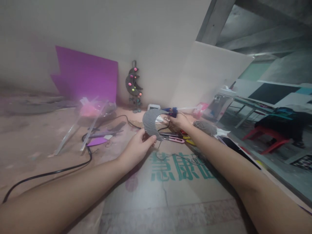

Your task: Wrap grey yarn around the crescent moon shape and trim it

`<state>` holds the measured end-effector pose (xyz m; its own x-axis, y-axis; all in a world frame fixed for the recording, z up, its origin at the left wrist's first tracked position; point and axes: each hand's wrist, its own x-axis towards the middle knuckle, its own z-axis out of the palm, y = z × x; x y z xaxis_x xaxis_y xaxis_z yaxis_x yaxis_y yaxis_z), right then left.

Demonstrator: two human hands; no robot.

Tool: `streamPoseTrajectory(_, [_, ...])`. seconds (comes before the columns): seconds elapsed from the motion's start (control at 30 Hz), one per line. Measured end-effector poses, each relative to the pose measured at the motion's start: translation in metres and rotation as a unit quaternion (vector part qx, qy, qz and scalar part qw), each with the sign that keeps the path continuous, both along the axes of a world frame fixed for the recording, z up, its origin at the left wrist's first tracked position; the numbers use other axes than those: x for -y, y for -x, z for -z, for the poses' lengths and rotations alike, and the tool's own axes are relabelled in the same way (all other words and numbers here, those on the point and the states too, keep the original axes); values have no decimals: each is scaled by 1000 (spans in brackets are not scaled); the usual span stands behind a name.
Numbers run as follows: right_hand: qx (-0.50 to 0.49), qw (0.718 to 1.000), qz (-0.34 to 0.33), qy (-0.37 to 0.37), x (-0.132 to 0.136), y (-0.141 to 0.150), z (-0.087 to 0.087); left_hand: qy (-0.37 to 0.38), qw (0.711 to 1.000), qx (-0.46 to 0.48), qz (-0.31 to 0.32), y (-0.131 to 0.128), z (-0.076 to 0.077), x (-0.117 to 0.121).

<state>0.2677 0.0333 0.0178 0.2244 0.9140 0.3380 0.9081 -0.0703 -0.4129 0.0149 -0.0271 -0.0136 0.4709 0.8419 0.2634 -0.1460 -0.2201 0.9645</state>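
My left hand pinches the lower edge of a grey crescent-shaped piece wrapped in yarn, held upright above a flattened cardboard sheet. My right hand is closed round a blue glue gun at the crescent's upper right tip. A black cord trails off to the left across the floor. A ball of grey yarn lies just right of my right wrist.
Pink-handled scissors lie under the crescent. A finished dark crescent with coloured pompoms leans on the wall. A purple sheet, clear glue sticks, a plastic bag, a red stool.
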Motion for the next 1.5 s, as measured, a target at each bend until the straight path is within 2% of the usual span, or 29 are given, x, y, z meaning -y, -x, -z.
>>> streamPoseTrajectory(0.2, [-20, 1000, -8, -3, 37, 1, -14, 1, 1000, 15, -23, 0, 3, -2])
streamPoseTrajectory(0.33, [-55, 998, -26, -30, 71, 3, -7, 17, 999, 21, -32, 0, 3, -4])
streamPoseTrajectory(0.43, [-125, 985, -85, -83, 100, 10, -2, 28, 999, 23, -27, 0, 0, -3])
streamPoseTrajectory(0.53, [-107, 986, -105, -73, 127, 23, 2, 48, 998, 27, -23, 1, -3, -1])
streamPoseTrajectory(0.63, [-116, 982, -125, -79, 142, 33, 6, 61, 998, 25, -21, 2, -4, -2])
streamPoseTrajectory(0.8, [-119, 975, -173, -66, 148, 36, 9, 71, 997, 13, -32, 3, -3, -4])
streamPoseTrajectory(0.97, [-95, 980, -169, -45, 152, 34, 8, 109, 993, 19, -44, 2, -5, -5])
streamPoseTrajectory(1.27, [-63, 985, -158, -31, 147, 28, 16, 109, 993, 25, -47, 1, -4, -4])
streamPoseTrajectory(1.5, [-84, 983, -162, -22, 144, 29, 17, 104, 993, 21, -41, 1, -2, -6])
